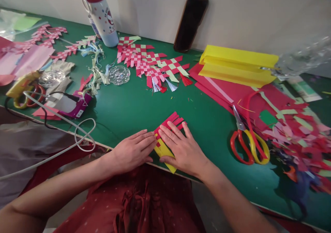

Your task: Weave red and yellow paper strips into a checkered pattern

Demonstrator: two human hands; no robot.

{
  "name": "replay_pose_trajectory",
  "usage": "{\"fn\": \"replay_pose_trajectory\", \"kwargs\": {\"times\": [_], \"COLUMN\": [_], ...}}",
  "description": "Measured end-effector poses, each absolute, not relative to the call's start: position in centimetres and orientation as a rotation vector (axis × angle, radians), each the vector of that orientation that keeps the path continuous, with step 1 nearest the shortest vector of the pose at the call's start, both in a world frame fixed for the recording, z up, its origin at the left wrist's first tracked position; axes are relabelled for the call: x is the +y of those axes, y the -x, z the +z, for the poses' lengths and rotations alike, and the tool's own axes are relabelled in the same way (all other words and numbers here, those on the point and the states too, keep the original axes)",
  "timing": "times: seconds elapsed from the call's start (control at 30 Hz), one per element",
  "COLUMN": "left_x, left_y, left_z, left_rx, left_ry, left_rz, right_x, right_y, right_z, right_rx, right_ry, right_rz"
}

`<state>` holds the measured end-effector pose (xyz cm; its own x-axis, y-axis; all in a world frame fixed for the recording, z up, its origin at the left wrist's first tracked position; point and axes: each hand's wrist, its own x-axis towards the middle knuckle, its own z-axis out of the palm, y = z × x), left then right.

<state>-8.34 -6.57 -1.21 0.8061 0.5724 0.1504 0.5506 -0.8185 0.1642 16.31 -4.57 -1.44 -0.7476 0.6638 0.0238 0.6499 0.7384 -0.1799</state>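
Note:
A small piece of woven paper strips, red at the far end and yellow at the near end, lies near the table's front edge. Across its upper right side rests my right hand, flat, with fingers stretched out over the strips. My left hand lies flat at the left side, fingertips touching the paper's edge. Part of the weave is hidden under both hands. To the right, scissors with one red and one yellow handle lie with blades pointing away.
Finished woven paper fish lie behind, near a white bottle and a leaning phone. Folded yellow paper sits on red sheets. Paper scraps cover the right. A glue gun and white cable are left.

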Motion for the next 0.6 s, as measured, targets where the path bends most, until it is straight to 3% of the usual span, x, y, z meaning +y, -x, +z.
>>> {"fn": "replay_pose_trajectory", "kwargs": {"times": [0.2,0.6], "left_x": [-6.4,-6.1], "left_y": [8.9,8.9], "left_z": [-1.1,-0.9], "left_rx": [0.833,0.815], "left_ry": [-2.837,-2.836], "left_rz": [0.282,0.273], "right_x": [-5.3,-8.0], "right_y": [-18.5,-15.1], "right_z": [-0.6,-0.3], "right_rx": [-2.716,-2.394], "right_ry": [1.179,1.454], "right_rz": [0.163,0.328]}}
